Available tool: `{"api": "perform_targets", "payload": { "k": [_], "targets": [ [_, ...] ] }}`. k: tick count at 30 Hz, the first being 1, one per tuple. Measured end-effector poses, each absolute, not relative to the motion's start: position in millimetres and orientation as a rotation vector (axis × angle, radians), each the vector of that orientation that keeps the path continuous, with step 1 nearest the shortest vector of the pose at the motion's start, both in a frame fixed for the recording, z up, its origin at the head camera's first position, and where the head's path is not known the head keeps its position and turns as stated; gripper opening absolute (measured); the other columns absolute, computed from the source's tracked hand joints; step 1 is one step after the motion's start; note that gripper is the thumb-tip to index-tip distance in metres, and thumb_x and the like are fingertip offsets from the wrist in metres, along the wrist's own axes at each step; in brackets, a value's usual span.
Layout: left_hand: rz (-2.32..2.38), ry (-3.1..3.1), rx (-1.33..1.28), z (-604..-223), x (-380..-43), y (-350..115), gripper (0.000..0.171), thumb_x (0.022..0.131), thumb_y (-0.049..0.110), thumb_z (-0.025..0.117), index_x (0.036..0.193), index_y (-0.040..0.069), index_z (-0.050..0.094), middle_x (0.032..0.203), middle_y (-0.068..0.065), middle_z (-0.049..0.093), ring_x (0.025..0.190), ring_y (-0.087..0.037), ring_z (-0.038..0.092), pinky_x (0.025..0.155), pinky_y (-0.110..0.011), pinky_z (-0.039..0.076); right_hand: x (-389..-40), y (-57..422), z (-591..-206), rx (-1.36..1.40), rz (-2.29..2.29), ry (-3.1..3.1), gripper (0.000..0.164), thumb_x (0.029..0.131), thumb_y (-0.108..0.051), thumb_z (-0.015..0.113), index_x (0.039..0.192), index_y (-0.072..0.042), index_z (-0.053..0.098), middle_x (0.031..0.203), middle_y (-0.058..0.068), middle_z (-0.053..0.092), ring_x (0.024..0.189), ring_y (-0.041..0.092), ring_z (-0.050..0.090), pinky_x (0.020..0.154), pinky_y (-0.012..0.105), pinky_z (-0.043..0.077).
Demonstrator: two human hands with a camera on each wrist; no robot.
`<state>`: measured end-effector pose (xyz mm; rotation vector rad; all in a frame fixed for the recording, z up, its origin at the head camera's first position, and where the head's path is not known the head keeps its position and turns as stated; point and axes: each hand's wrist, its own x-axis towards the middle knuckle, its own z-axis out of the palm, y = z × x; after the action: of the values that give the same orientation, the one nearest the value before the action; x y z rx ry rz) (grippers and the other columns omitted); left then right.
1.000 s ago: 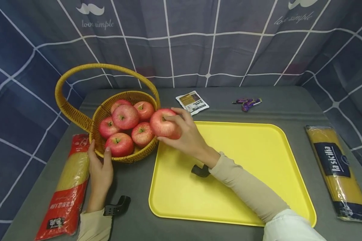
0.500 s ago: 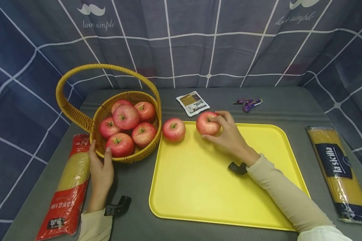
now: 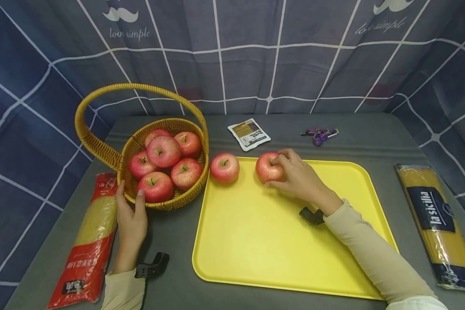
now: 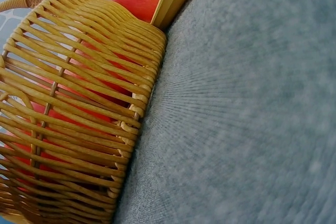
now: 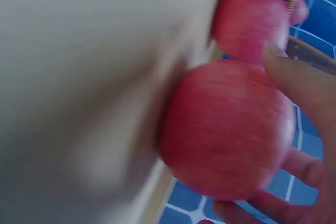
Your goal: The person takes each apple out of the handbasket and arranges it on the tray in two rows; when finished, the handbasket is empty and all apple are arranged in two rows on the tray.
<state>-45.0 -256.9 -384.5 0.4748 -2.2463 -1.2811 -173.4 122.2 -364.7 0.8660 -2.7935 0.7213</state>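
While the right hand (image 3: pixel 296 178) grips a red apple (image 3: pixel 268 170) between thumb and curled fingers, over the far part of the yellow tray (image 3: pixel 252 241), the left hand (image 3: pixel 131 221) holds the near-left rim of the wicker basket (image 3: pixel 188 196). Basket contents: six apples (image 3: pixel 164 151) visible, piled, one on top. Tray: second apple (image 3: pixel 224 168) at far-left corner, just beside basket. Surface (image 3: pixel 178 275) beyond: white packet (image 3: pixel 249 134), purple-wrapped pieces (image 3: pixel 319 135); red-ended package (image 3: pixel 87 249) left, pasta package (image 3: pixel 434 219) right.
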Motion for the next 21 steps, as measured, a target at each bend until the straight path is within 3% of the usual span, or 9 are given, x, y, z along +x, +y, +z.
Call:
{"api": "perform_targets", "payload": {
  "k": [10,21],
  "targets": [
    [-1.270,-2.230,0.485,-385,-45,-258,0.056,0.093,0.027,0.047,0.142,0.010,0.024,0.146,-0.012,0.027,0.136,-0.025,0.023,0.113,-0.043,0.015,-173,112,-341,0.962,0.836,-2.664,0.040,0.080,-0.034,0.068,0.112,-0.012,0.059,0.120,0.010,0.050,0.114,0.026,0.044,0.093,0.046,0.040],
    [-1.261,-2.246,0.471,-384,-45,-258,0.056,0.093,0.027,0.046,0.142,0.009,0.023,0.147,-0.012,0.027,0.136,-0.026,0.022,0.113,-0.044,0.014,-177,1,-319,1.400,0.999,-2.469,0.050,0.085,-0.035,0.060,0.129,-0.014,0.048,0.130,0.002,0.046,0.117,0.014,0.046,0.100,0.030,0.038]
  ]
}}
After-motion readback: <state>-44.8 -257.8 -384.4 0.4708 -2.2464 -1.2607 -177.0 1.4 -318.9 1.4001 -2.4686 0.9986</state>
